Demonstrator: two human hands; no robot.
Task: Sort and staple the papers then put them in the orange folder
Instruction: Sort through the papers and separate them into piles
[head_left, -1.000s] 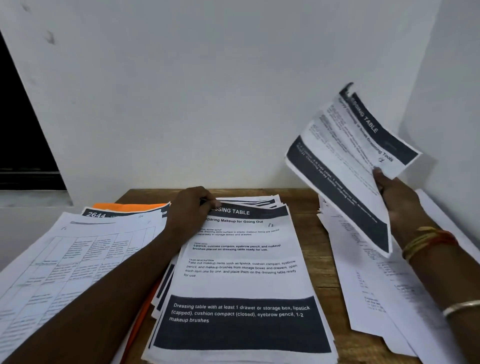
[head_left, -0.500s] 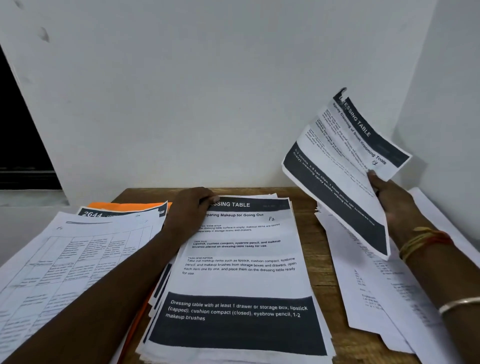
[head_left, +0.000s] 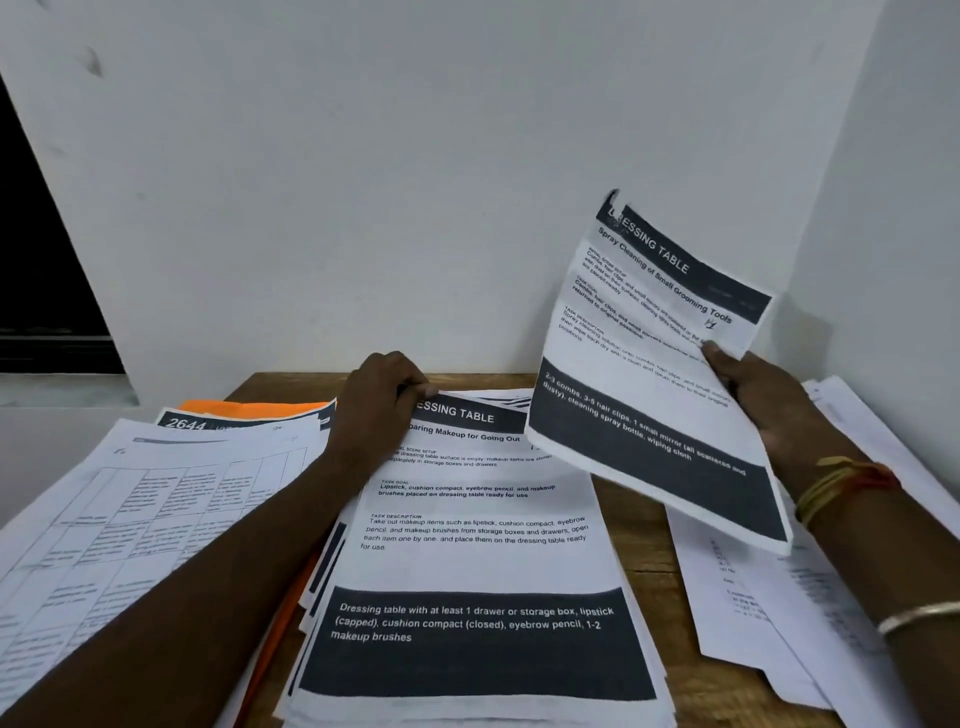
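My left grip (head_left: 382, 410) reaches forward, fingers curled on the far edge of the stack (head_left: 467, 564), while my right grip (head_left: 763, 400) holds a sheet (head_left: 649, 364) raised, thumb across its face.

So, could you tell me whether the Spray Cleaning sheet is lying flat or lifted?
Lifted. The right hand pinches the Spray Cleaning sheet by its edge, tilted, clear of the wooden table.

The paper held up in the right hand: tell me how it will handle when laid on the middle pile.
Probably floppy: the right hand grips the paper at one edge only, and the page bows. Likely light, since that single grip carries it. The ragged top corner suggests it tears easily.
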